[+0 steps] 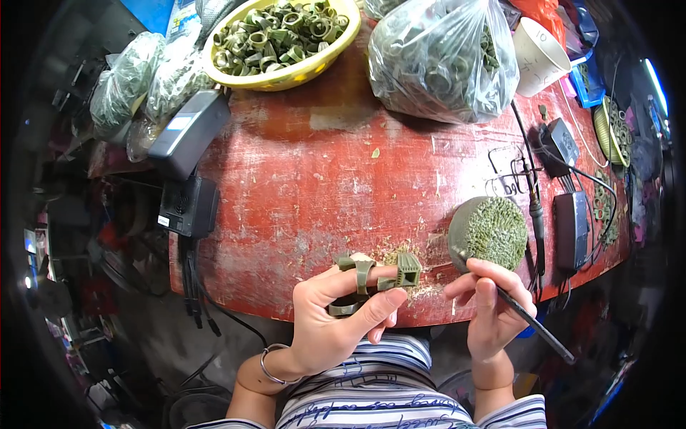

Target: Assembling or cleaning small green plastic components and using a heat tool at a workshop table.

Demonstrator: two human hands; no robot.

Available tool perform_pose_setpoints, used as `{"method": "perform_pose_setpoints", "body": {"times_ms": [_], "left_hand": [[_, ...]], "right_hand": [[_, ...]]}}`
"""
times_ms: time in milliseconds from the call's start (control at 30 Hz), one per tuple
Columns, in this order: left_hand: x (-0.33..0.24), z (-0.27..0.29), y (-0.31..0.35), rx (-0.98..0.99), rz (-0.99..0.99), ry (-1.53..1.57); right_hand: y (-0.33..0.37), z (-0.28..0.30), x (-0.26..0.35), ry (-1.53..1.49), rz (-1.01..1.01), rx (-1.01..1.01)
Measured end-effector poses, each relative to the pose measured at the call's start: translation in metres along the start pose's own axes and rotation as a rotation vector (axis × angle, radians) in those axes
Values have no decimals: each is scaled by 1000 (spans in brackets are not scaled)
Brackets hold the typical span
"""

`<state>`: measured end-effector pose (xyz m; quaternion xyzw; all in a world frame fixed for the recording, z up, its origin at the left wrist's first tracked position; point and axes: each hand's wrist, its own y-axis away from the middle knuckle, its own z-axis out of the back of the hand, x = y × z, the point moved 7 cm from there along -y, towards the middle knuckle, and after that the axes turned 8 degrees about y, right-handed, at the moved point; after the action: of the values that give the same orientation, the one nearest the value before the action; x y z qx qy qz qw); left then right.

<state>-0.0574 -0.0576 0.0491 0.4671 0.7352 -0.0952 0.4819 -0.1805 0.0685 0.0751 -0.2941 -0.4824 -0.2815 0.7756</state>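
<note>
My left hand [343, 307] is in the lower middle of the head view, with several green rings on its fingers. Its thumb presses near a green ring with a square, open-topped setting [407, 270], at the fingertip. A wider green ring band [364, 276] sits further back on the fingers. My right hand [496, 307] pinches a slim dark pen-like tool [536, 329], slanted with its tip up and left. That tip is at the lower left edge of a round green block [493, 232] with a rough, crumbly top; I cannot tell whether they touch.
Pale shavings [389, 254] lie on the worn red table [307, 179]. At the back are a yellow basket [279, 80] of green rings, a filled clear bag [443, 71] and a white cup [539, 57]. Dark power boxes [189, 204] and a corded pen tool [535, 207] flank the work area.
</note>
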Motion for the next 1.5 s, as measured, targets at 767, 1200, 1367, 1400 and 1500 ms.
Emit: {"method": "perform_pose_setpoints", "body": {"times_ms": [767, 1200, 1367, 1400, 1500], "left_hand": [[-144, 1, -76, 79, -416, -1089], [-176, 40, -192, -198, -893, -1557], [-161, 39, -187, -128, -1058, -1797], [-160, 37, -187, -107, -1053, -1812], [-160, 27, -192, -30, -871, -1817]], "right_hand": [[-81, -60, -20, 933, 200, 326], [-86, -9, -7, 651, 188, 299], [-97, 10, -8, 683, 185, 263], [-98, 15, -3, 669, 214, 247], [-102, 29, -1, 678, 202, 213]]}}
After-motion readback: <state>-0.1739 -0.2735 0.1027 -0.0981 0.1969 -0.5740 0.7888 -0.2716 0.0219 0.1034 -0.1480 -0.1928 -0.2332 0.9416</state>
